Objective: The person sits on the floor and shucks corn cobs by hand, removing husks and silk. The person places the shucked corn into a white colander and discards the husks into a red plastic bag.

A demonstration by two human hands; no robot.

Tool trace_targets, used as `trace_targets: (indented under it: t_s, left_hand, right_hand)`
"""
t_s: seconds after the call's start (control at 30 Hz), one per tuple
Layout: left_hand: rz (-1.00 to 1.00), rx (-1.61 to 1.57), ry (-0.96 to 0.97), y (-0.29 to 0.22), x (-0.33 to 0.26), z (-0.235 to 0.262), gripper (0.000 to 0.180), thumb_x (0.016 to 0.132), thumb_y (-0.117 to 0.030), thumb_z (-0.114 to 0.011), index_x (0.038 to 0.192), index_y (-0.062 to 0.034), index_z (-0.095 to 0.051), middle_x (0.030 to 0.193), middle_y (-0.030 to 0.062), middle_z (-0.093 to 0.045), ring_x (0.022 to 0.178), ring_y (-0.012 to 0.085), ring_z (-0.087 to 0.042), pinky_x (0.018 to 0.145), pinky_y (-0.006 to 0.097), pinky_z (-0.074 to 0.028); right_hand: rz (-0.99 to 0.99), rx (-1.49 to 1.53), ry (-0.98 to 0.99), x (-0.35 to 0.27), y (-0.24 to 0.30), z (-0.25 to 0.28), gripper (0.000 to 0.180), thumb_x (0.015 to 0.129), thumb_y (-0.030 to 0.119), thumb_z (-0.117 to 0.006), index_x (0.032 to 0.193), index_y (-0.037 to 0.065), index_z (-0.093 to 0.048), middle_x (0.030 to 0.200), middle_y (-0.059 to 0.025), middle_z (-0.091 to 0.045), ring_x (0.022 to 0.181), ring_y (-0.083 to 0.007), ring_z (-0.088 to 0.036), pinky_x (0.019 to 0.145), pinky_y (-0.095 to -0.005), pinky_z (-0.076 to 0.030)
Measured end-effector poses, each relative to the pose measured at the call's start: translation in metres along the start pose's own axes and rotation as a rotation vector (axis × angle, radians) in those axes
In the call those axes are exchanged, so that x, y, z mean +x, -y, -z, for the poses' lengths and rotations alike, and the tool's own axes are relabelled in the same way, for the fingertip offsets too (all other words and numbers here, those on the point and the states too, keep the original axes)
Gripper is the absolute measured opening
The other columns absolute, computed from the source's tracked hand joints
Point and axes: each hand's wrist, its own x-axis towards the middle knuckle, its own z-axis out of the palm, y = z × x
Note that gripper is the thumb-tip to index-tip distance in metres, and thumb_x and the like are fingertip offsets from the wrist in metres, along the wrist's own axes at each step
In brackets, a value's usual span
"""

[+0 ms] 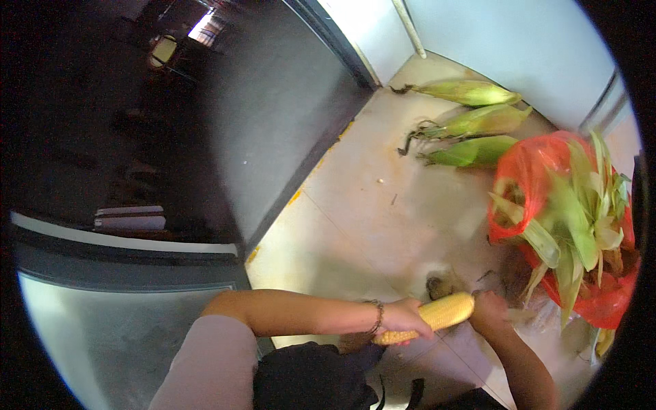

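Observation:
A bare yellow corn cob [445, 311] lies slantwise in my left hand [404, 320], whose fingers are wrapped round its lower part. At the cob's thicker, right end is my right hand [490, 311], blurred, with its fingers curled in. Whatever those fingers pinch is hidden. Beyond them on the floor rest three ears of corn in green husks, a far one [471, 91], a middle one [485, 121] and a near one [475, 150]. To the right, a red plastic bag [540, 160] bears a heap of stripped green husks [577, 219].
Dark clumps of silk [441, 285] lie on the tiled floor [355, 212] just past the cob. A dark glossy panel [294, 102] stands at the left, and a white panel [519, 41] closes off the far side. Something yellow [604, 342] shows below the bag.

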Motion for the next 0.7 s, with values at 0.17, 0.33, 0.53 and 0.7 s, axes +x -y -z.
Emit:
trace_targets:
  t_s: [0.17, 0.33, 0.53, 0.7]
  left_hand:
    - [-0.094, -0.334, 0.169, 0.002, 0.008, -0.001, 0.026, 0.085, -0.029, -0.064, 0.095, -0.0071, -0.054, 0.075, 0.0018, -0.057, 0.054, 0.0103, -0.054, 0.048, 0.024, -0.048]
    - [-0.372, -0.418, 0.255, -0.020, -0.026, 0.004, 0.037, 0.084, -0.023, -0.062, 0.111, -0.0033, -0.047, 0.083, 0.0080, -0.057, 0.060, 0.0153, -0.055, 0.050, 0.028, -0.047]
    - [-0.627, -0.652, -0.075, 0.001, -0.050, 0.062, 0.049, 0.083, -0.028, -0.060, 0.122, -0.0065, -0.041, 0.086, 0.0064, -0.053, 0.060, 0.0129, -0.050, 0.054, 0.027, -0.046]
    - [-0.701, -0.471, -0.008, -0.006, -0.053, 0.058, 0.037, 0.083, -0.024, -0.062, 0.110, -0.0049, -0.046, 0.087, 0.0066, -0.056, 0.065, 0.0147, -0.056, 0.055, 0.028, -0.048]
  right_hand:
    - [0.460, 0.929, -0.419, 0.027, -0.015, 0.012, 0.031, 0.083, 0.025, -0.056, 0.099, 0.001, -0.067, 0.097, -0.0173, -0.066, 0.087, -0.0280, -0.065, 0.080, -0.0412, -0.050]
    - [-0.208, 1.890, -0.146, 0.005, -0.002, 0.094, 0.034, 0.084, 0.042, -0.062, 0.087, 0.008, -0.058, 0.073, -0.0037, -0.054, 0.065, -0.0177, -0.050, 0.060, -0.0315, -0.043]
    - [-0.259, 1.322, -1.189, -0.099, -0.043, 0.213, 0.029, 0.079, 0.036, -0.070, 0.072, 0.012, -0.055, 0.062, 0.0026, -0.051, 0.049, -0.0084, -0.042, 0.049, -0.0233, -0.037]
    - [0.125, -0.227, -1.601, -0.089, -0.104, 0.216, 0.033, 0.085, 0.029, -0.065, 0.094, 0.000, -0.051, 0.084, -0.0128, -0.052, 0.071, -0.0245, -0.052, 0.062, -0.0364, -0.042]
